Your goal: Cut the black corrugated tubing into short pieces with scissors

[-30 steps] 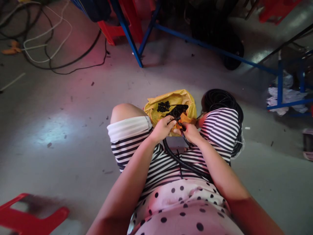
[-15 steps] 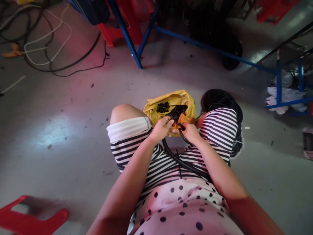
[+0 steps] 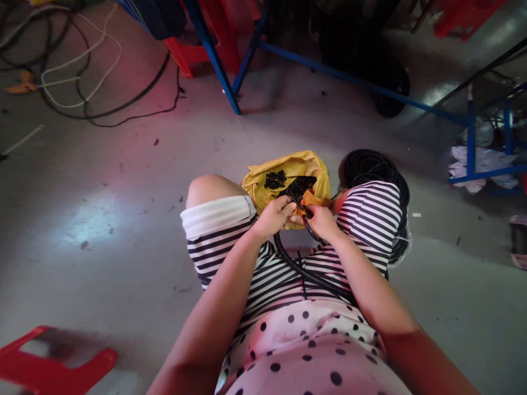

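No readable writing shows anywhere. The left hand (image 3: 274, 218) and right hand (image 3: 321, 222) meet fingertip to fingertip, both pinched around the end of a black ribbed hose (image 3: 302, 270), which curves back from the hands across the striped lap. Just beyond the hands sits a crinkled yellow bag (image 3: 288, 167) holding small black pieces (image 3: 275, 179). A coil of black tubing (image 3: 373, 167) lies beyond the right hand.

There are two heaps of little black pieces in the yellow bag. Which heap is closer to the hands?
The bigger heap, on the right: it lies just above the left hand and right hand. The smaller heap sits farther away.
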